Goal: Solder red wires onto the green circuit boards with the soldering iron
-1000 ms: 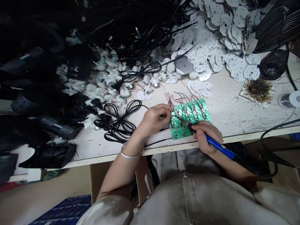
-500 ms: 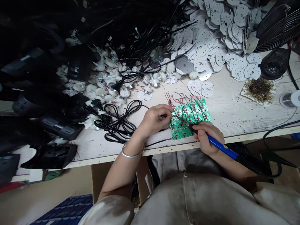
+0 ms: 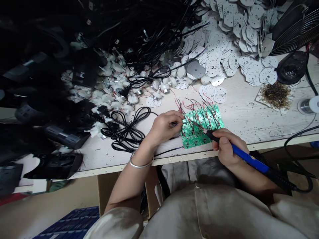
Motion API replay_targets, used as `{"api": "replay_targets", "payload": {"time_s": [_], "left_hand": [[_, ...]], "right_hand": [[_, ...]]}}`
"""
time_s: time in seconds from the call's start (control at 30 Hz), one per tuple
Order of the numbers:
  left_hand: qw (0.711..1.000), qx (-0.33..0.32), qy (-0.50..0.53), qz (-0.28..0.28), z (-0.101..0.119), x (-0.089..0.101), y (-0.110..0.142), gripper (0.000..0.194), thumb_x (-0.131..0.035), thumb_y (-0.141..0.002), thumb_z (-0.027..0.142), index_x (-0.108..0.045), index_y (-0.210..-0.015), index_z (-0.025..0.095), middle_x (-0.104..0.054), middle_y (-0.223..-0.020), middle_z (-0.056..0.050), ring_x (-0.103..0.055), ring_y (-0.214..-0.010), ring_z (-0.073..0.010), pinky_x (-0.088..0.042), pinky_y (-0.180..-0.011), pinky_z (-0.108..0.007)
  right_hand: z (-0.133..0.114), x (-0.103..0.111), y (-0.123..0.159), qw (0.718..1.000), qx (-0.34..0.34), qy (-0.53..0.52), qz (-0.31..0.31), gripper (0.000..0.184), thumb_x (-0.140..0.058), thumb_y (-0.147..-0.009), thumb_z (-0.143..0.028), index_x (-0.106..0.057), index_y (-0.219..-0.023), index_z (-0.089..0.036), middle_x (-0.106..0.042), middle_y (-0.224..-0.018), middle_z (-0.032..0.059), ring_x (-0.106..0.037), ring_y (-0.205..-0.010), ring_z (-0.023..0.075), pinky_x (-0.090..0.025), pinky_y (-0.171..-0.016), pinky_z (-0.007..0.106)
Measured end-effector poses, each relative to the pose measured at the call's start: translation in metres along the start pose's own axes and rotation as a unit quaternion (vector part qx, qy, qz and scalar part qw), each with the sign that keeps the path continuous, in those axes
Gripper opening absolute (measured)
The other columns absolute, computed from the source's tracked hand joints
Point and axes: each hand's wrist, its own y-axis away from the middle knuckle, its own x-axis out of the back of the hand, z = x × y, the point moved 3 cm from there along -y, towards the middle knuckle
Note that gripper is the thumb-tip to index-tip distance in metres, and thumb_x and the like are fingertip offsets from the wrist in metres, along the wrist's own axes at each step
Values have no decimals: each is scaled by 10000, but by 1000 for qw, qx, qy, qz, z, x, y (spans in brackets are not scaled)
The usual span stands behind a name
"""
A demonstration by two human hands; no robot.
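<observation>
- Right hand (image 3: 225,147) closed around a blue-handled soldering iron (image 3: 245,156), held like a pen, with its thin tip reaching over the board
- Left hand (image 3: 165,126) curled shut at the board's left edge, fingertips (image 3: 179,116) pinching a small dark item I can't make out from here
- Green circuit board panel (image 3: 191,141) flat on the white-painted workbench (image 3: 249,114), between my two hands, close to the bench's near edge
- Red and black wires (image 3: 196,107) fan out from the panel's far side
- Metal bangle (image 3: 141,160) around the left wrist
- Coiled black power cord (image 3: 127,131) just beside the left hand
- White perforated plates (image 3: 219,43) heaped beyond the panel, with a wire-guarded fan (image 3: 296,30) at the far right corner
</observation>
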Motion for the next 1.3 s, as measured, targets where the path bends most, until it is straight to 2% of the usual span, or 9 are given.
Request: {"api": "replay_targets", "payload": {"time_s": [0.5, 0.73, 0.87, 0.97, 1.03, 1.13, 1.3], "left_hand": [[1000, 4, -13, 1, -1, -1, 0, 106, -612, -813, 109, -673, -747, 163, -728, -958, -55, -684, -813, -123, -523, -707, -209], [999, 33, -3, -10, 1, 1, -1, 105, -608, -814, 133, -675, -741, 166, -730, -963, -59, -678, -821, -126, -524, -703, -214], [999, 41, 22, 7, 2, -1, -1, 102, -615, -786, 115, -661, -708, 163, -723, -939, -55, -664, -792, -118, -521, -694, -216], [997, 60, 28, 25, 4, -4, 0, 105, -615, -759, 96, -642, -680, 159, -716, -920, -56, -641, -750, -111, -495, -643, -214], [996, 82, 25, 38, 5, -7, 1, 110, -613, -747, 89, -627, -661, 157, -712, -908, -55, -619, -716, -106, -481, -620, -217], [992, 111, 21, 59, 7, -10, 3, 115, -607, -733, 81, -609, -645, 155, -705, -905, -54, -596, -685, -99, -469, -605, -220], [989, 130, 18, 70, 10, -13, 4, 122, -599, -719, 72, -595, -630, 154, -701, -898, -48, -573, -654, -90, -456, -586, -218]], "right_hand": [[-1, 0, -2, 1000, 6, 11, -14, 194, -528, -957, -271, -708, -1023, -239, -624, -589, -26, -619, -555, 160, -534, -560, 310], [-3, -1, -4, 1000, 9, 4, -12, 185, -541, -951, -257, -711, -1025, -247, -616, -585, -27, -609, -539, 158, -525, -543, 307], [-2, -1, -4, 1000, 11, 7, -14, 186, -538, -950, -258, -709, -1021, -242, -611, -577, -27, -618, -544, 161, -530, -545, 305], [-3, -3, -6, 999, 14, 22, -26, 183, -535, -948, -254, -704, -1017, -240, -663, -656, -8, -628, -558, 157, -541, -557, 310], [-7, -6, -9, 998, 31, 39, -41, 173, -538, -941, -241, -700, -1003, -242, -691, -700, -3, -643, -582, 156, -555, -584, 316], [-16, -13, -17, 991, 83, 78, -67, 166, -540, -926, -215, -689, -995, -242, -678, -634, -22, -660, -617, 169, -573, -629, 325], [-23, -20, -24, 980, 141, 106, -95, 182, -539, -901, -166, -662, -1015, -235, -666, -581, -36, -648, -568, 169, -566, -600, 318]]}}
